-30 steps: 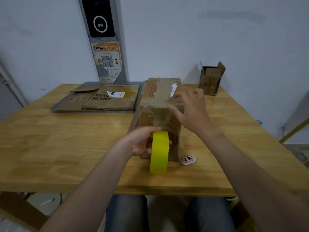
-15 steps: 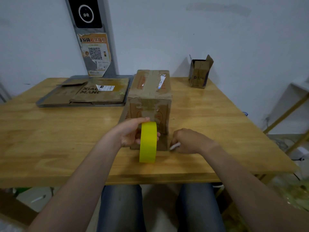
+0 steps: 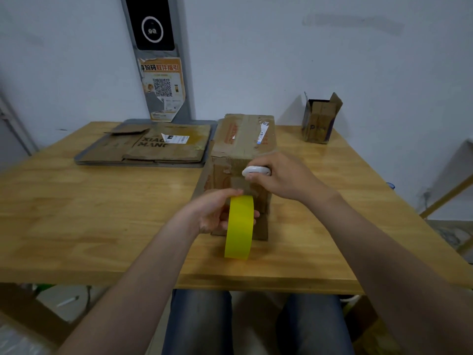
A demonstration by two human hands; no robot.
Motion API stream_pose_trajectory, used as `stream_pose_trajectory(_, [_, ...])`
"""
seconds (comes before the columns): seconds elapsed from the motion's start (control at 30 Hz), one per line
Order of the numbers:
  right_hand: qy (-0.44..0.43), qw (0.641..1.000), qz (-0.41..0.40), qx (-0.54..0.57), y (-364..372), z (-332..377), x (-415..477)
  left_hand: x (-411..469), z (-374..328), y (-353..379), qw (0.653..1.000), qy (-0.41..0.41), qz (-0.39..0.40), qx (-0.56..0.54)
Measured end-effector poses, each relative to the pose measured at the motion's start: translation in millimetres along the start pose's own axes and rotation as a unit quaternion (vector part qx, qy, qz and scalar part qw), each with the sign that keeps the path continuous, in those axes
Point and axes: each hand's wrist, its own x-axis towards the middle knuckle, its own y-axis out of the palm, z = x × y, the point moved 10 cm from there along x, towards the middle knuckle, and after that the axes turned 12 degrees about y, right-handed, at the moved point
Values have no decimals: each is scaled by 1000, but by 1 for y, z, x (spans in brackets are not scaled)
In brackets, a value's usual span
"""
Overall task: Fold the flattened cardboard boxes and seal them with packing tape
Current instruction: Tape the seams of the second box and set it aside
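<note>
A folded brown cardboard box (image 3: pixel 243 142) stands in the middle of the wooden table (image 3: pixel 102 213), its near end facing me. My left hand (image 3: pixel 217 213) grips a yellow roll of packing tape (image 3: pixel 239 226) held on edge against the box's near face. My right hand (image 3: pixel 284 179) holds a small white cutter (image 3: pixel 256 171) against the upper part of that near face. Flattened cardboard boxes (image 3: pixel 158 147) lie on a grey tray (image 3: pixel 87 160) at the back left.
A small open cardboard box (image 3: pixel 320 121) stands at the table's back right near the wall. A grey post with a poster (image 3: pixel 162 88) rises behind the tray. My knees show under the table's near edge. A shelf frame (image 3: pixel 448 196) stands at the right.
My right hand left the box top, picked the white cutter off the table beside the box, and raised it to the near face. My left hand kept the tape roll in place.
</note>
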Motion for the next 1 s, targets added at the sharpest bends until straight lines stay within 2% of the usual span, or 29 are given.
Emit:
stream_pose_trajectory(0.13, [22,994,30,-105,15,17,18,-1,0,0,1000,3,-3,-5])
stream_pose_trajectory(0.27, [10,976,47,-213,27,29,26,-1,0,1,1000,7,-3,-8])
stream_pose_trajectory(0.4, [15,963,56,-263,37,32,30,0,0,1,1000,13,-4,-20])
stream_pose_trajectory(0.53, [8,954,26,-299,29,28,27,2,0,-2,1000,9,-5,-13])
stream_pose_trajectory(0.8, [92,973,-14,-211,-6,-26,-11,-4,2,-3,1000,8,-6,-13])
stream_pose_trajectory(0.9, [162,979,38,-118,0,-56,-28,-8,1,-3,1000,8,-13,-5])
stream_pose_trajectory(1.0, [218,960,110,-135,20,-85,-46,-13,0,-2,1000,12,-19,1])
